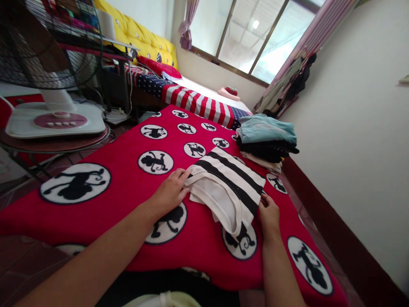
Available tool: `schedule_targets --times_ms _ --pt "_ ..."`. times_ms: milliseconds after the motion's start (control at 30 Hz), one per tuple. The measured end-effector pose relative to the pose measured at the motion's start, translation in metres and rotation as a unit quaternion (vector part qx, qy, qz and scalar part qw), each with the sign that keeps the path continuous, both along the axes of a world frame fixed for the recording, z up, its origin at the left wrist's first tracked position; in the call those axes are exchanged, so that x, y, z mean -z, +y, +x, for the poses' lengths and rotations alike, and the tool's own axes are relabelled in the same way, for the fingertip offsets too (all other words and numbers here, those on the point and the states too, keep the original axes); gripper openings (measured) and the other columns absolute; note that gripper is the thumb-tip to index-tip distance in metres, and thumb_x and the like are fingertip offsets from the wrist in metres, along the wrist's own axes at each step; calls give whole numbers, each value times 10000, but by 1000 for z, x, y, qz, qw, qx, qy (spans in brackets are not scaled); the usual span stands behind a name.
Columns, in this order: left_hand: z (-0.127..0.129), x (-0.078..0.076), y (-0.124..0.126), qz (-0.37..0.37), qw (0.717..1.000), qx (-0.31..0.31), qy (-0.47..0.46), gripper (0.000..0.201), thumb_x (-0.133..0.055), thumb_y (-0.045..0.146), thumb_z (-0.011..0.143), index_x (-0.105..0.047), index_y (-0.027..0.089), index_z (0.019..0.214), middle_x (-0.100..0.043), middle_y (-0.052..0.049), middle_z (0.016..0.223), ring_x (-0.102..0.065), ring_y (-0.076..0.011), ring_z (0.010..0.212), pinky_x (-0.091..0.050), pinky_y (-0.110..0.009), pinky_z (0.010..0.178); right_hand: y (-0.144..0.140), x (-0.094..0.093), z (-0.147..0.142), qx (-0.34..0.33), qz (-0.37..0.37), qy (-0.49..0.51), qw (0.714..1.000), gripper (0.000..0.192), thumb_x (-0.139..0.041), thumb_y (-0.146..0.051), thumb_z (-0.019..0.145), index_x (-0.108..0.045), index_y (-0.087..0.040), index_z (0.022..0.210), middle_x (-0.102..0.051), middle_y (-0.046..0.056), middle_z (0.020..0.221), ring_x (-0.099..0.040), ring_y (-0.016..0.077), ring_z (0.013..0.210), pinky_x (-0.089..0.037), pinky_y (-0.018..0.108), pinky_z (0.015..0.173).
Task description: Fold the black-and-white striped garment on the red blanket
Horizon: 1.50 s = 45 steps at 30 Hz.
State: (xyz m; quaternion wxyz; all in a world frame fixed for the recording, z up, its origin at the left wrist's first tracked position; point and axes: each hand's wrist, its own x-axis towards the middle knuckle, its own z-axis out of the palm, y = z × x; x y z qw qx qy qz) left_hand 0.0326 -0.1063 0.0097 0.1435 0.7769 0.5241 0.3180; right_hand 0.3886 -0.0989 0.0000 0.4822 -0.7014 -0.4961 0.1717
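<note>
A white shirt with black stripes (231,175) lies folded on the red blanket (128,213), its round neckline facing me. At the shirt's left edge, near the collar, my left hand (171,187) pinches the cloth between thumb and fingers. My right hand (269,213) is at the opposite edge, fingers curled around the fabric there; its fingertips are partly hidden by the shirt. The shirt rests on the blanket between both hands.
Beyond the shirt stands a stack of folded clothes (266,136), light blue on top. A fan (57,115) sits on a round stool at left. Behind are a flag-patterned cover (198,100) and a window (249,34). A wall (358,128) runs along the right.
</note>
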Motion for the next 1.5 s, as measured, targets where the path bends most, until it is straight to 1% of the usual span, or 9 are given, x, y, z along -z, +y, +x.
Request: schedule_targets --times_ms 133,300,367,700,833,1000,1200,1400,1500 --pt "0 -1 -1 -4 1000 -1 5 583 -534 170 841 -396 136 1407 -505 -130 1232 -502 -251 1141 -435 -410 1019 -1 -1 -1 5 -1 0 1000 462 -620 -393 652 -664 -127 1027 -724 139 971 -684 285 916 -537 415 841" --pt "0 -1 -1 3 1000 -1 -2 581 -535 175 838 -402 166 1403 -508 -117 1220 -507 -251 1140 -436 -410 1019 -1 -1 -2 5 0 -4 1000 466 -622 -397 652 -665 -133 1034 -724 137 980 -683 279 904 -535 413 839" --pt "0 -1 -1 3 1000 -1 -1 576 -536 177 838 -406 157 1399 -508 -121 1221 -508 -253 1137 -435 -410 1020 -1 -1 -2 5 0 -7 1000 469 -622 -399 654 -666 -129 1036 -724 139 984 -683 278 896 -535 415 838" --pt "0 1 -1 8 1000 -1 -2 567 -532 184 842 -410 155 1394 -505 -119 1228 -503 -250 1133 -433 -414 1019 0 0 0 6 -2 -14 1000 451 -617 -370 674 -679 -137 1056 -730 125 969 -686 268 893 -549 385 809" --pt "0 -1 -1 2 1000 -1 1 564 -532 184 843 -411 140 1392 -505 -127 1233 -502 -252 1142 -438 -408 1015 0 1 1 8 -11 -20 1000 466 -611 -362 672 -671 -130 1071 -725 133 985 -685 275 900 -537 409 842" --pt "0 0 -2 3 1000 0 -2 580 -538 177 835 -403 167 1399 -503 -117 1230 -504 -251 1144 -437 -406 1017 0 3 4 -4 -10 -17 1000 490 -620 -373 677 -662 -129 1100 -717 137 1021 -679 280 934 -522 425 878" --pt "0 1 -2 10 1000 1 -1 577 -541 175 834 -408 183 1396 -506 -110 1223 -508 -251 1143 -440 -404 1016 0 1 3 12 -14 -21 1000 461 -624 -387 668 -684 -144 1055 -730 117 943 -685 279 914 -547 394 825" --pt "1 -1 -3 2 1000 -2 4 572 -541 171 841 -404 148 1396 -502 -129 1249 -502 -259 1151 -435 -414 1023 -2 -2 -2 9 -15 -12 1000 533 -621 -400 645 -659 -103 1086 -717 156 990 -678 303 933 -535 431 849" --pt "1 -1 -3 3 1000 -1 3 575 -548 171 840 -404 145 1396 -503 -127 1251 -500 -256 1158 -433 -409 1026 -2 -3 -2 9 -15 -8 1000 534 -620 -403 640 -655 -102 1079 -717 160 992 -676 306 934 -527 445 861"
